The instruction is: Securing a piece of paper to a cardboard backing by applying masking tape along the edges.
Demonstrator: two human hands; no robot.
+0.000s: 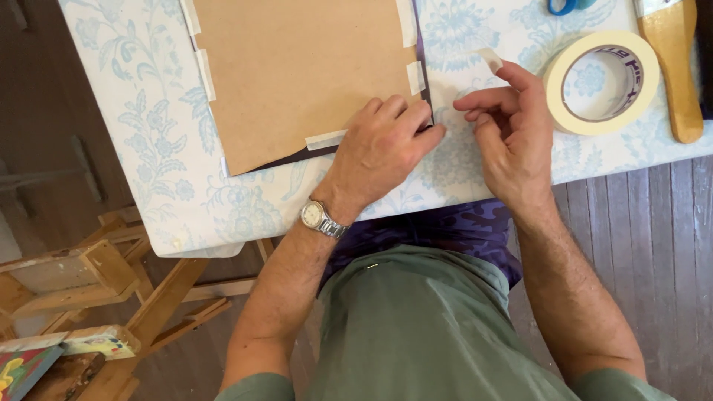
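— Cardboard (297,74), then: where does it lie, and what has hold of it?

— Flat on the table (490,174), on a cloth with a pale blue flower print. It sits over a dark sheet whose edge peeks out along the near and right sides. The left hand (382,145) presses down on its near right corner, fingers spread and flat, gripping nothing, fingertips reaching just past the corner onto the cloth.

— And the edges?

— Short strips of pale tape fold over them: two on the left side, two on the right, one (325,139) on the near edge just beside the left hand. The board lies slightly skewed to the table's front edge.

— What about the other hand?

— The right hand (509,130) hovers just right of the corner, fingers curled. A small piece of tape (490,59) sticks up from the fingertip area; exactly which fingers pinch it I cannot tell.

— Any room to move?

— Some bare cloth between the board and the roll of tape (601,82), which lies flat just beside the right hand. Beyond the roll lies a brush with a wooden handle (676,67), and blue scissor handles (568,6) show at the far edge. The table's front edge runs close under both wrists; a wristwatch (319,217) is on the left one.
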